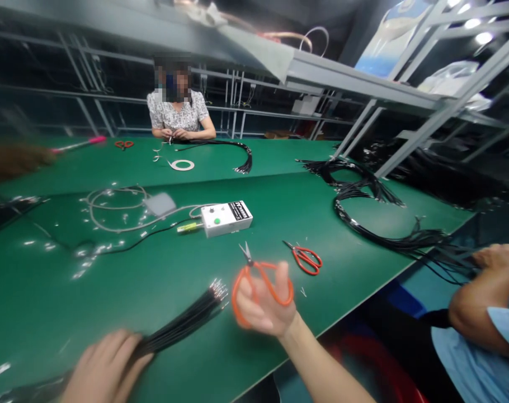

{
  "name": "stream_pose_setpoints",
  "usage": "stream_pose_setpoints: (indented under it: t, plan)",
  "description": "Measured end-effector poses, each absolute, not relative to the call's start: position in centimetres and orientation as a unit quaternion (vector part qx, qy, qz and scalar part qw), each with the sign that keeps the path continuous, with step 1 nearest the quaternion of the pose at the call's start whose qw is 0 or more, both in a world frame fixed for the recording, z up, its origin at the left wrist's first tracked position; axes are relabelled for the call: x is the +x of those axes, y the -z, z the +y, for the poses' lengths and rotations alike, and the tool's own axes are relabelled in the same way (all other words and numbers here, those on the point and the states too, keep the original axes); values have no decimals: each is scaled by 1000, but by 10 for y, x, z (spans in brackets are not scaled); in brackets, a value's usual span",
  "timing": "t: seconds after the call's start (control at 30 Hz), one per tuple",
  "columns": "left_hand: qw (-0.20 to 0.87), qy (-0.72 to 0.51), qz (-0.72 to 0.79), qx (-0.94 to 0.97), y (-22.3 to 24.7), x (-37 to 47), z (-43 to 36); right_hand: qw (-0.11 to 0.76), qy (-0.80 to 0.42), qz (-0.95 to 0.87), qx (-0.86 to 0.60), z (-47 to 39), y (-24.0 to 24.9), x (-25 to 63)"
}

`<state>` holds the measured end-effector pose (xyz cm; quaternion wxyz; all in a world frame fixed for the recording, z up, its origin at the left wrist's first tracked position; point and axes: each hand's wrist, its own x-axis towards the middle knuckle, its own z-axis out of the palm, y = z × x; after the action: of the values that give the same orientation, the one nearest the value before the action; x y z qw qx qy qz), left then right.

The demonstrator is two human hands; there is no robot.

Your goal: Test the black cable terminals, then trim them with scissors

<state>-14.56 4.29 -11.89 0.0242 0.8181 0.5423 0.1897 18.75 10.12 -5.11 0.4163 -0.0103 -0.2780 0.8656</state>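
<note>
My left hand [105, 366] is wrapped round a bundle of black cables [181, 324] lying on the green table. The bundle's bare metal-tipped ends fan out toward my right hand. In my right hand [267, 302], thumb and fingers pass through the orange handle loops of a pair of scissors [253, 268]. Their blades point away from me and stand slightly apart, above the table and clear of the cable ends. Just to the right lies a second pair of scissors [307, 260] with red handles. Beyond my hands sits a white box [227, 218] with a green button.
A grey cable [112, 226] coils left of the box. Black cable bundles [359, 224] lie at the right, under a metal shelf frame [430, 106]. Across the table a person [179, 115] handles cables near a tape roll [182, 165]. Another person's arm [485, 291] is at right.
</note>
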Motion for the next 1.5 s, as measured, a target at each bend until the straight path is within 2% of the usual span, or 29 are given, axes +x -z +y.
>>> stream_pose_setpoints:
  t: [0.27, 0.43, 0.63, 0.87, 1.07, 1.17, 1.3, 1.5]
  plan:
    - [-6, -185, 540, 821, 101, -123, 43, 423, -864, -273, -4, 94, 53, 177]
    - [4, -195, 516, 834, 101, -118, 45, 429, -857, -278, -68, 90, 70, 177]
    - [56, -209, 519, 827, 106, -114, 51, 433, -850, -270, -126, 80, 86, 178]
    - [166, -199, 532, 806, 83, -107, 46, 461, -846, -227, -145, 65, 63, 185]
    - [231, -225, 547, 772, 68, -104, 56, 513, -762, -285, -273, 67, 49, 198]
    - [245, -232, 556, 760, 62, -98, 61, 541, -658, -349, -389, 68, 48, 192]
    - [272, -223, 558, 751, 54, -84, 69, 522, -529, -416, -524, 74, 59, 173]
    - [369, -253, 512, 734, 44, -50, 88, 524, -542, -406, -516, 86, 70, 154]
